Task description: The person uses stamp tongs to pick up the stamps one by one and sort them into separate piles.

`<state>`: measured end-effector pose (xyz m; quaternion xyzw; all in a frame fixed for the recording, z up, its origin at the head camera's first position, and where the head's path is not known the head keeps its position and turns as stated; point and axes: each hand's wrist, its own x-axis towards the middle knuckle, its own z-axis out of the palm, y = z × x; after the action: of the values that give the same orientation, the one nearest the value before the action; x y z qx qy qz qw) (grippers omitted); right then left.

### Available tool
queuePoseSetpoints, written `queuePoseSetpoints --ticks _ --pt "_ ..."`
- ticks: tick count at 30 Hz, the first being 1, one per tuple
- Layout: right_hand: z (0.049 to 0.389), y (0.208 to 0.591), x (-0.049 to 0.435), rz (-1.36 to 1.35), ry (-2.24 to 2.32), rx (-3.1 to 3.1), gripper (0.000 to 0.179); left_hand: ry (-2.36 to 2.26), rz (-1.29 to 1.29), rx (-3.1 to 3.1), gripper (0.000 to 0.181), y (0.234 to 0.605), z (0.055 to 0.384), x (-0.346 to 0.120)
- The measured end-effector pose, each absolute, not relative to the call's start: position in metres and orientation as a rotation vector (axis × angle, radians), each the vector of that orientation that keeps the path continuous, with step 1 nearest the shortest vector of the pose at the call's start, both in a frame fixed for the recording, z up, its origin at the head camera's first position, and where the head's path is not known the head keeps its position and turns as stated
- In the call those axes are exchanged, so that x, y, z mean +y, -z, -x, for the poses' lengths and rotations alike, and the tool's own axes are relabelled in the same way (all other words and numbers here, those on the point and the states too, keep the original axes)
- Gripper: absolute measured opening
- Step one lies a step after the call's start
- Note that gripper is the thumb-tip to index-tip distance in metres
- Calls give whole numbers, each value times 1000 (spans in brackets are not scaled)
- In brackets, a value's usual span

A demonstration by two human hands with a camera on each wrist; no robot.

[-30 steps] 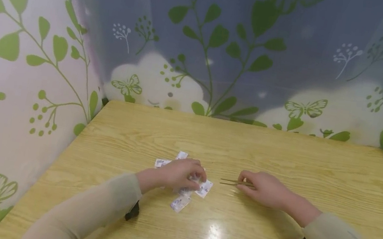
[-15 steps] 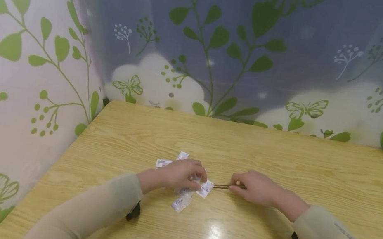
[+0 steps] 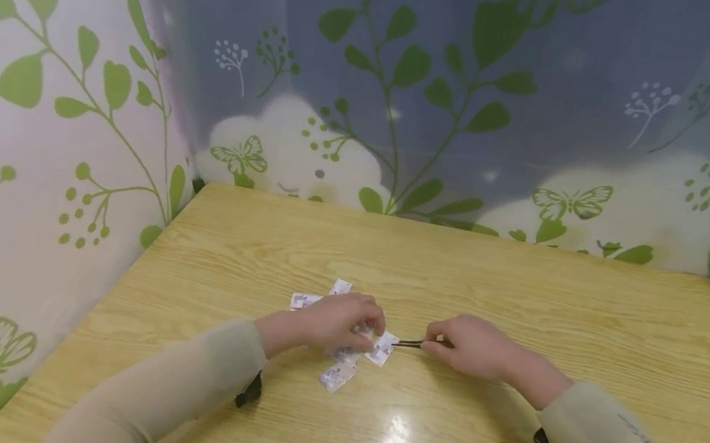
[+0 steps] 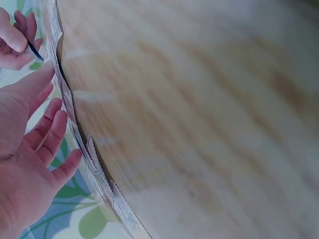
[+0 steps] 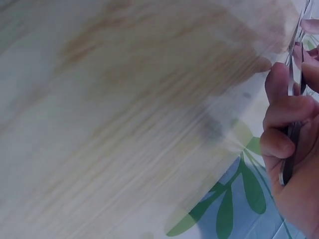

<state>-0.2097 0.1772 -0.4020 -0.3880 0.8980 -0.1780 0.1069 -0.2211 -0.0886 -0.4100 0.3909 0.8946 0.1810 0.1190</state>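
Small white pieces of printed paper with purple-grey marks lie overlapping on the table in a rough star. My left hand is over their middle and hides much of them. In the left wrist view, the fingers of the left hand bend loosely, fingertips touching the paper edges. Slim metal tweezers are pinched between the thumb and fingers of my right hand, their tips at the right-hand paper piece. The right wrist view shows the tweezers lying along the curled fingers.
A yellow wood-grain table carries everything. Behind it hangs a blue and white curtain with green leaves, and a similar patterned surface stands at the left. Light glares off the tabletop near the front.
My right hand has moved left with the tweezers, bringing their tips from bare table to the right-hand paper piece. The tweezers' arms look closer together. My left hand stays over the papers.
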Motion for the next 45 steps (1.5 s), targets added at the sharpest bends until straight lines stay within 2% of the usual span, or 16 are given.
queuePoseSetpoints --ticks 10,20,24,32,45 --pt "208 409 176 1254 530 2699 22 -505 -1150 2625 14 411 221 -86" --pt "203 391 197 1157 510 2757 22 -575 -1140 2591 13 408 225 -91" --pt "201 383 209 1129 515 2748 26 -561 -1149 2597 7 402 223 -87" --pt "202 394 212 1169 483 2724 27 -606 -1298 2516 12 399 218 -62" --pt "208 400 205 1215 452 2753 30 -487 -1217 2557 12 408 220 -49"
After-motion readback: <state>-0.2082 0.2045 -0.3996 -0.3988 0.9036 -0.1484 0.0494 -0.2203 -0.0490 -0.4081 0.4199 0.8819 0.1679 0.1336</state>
